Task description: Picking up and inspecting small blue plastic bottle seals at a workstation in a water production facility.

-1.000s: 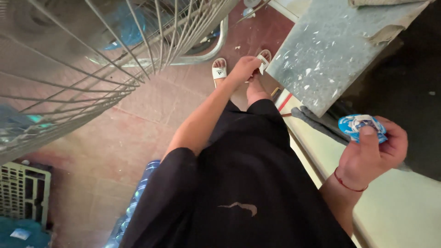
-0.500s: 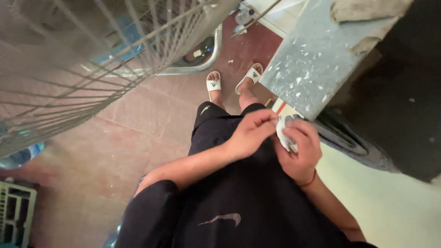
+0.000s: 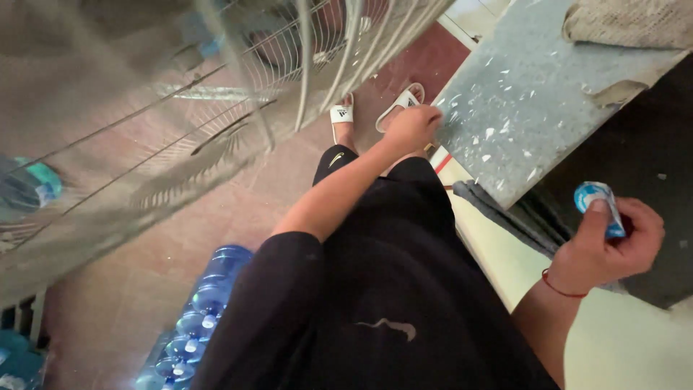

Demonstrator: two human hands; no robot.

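A small blue-and-white packet (image 3: 596,206) is grasped in the right hand (image 3: 606,249) beside the grey speckled desk (image 3: 520,108), while the left hand (image 3: 411,128) is held loosely clenched at the desk's edge.

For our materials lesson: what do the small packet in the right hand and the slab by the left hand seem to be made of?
Blue-and-white packet: probably thin glossy plastic film, since it crinkles and shines in the right hand. Grey slab touched by the left hand: looks like matt stone or concrete, speckled with pale chips, possibly terrazzo.
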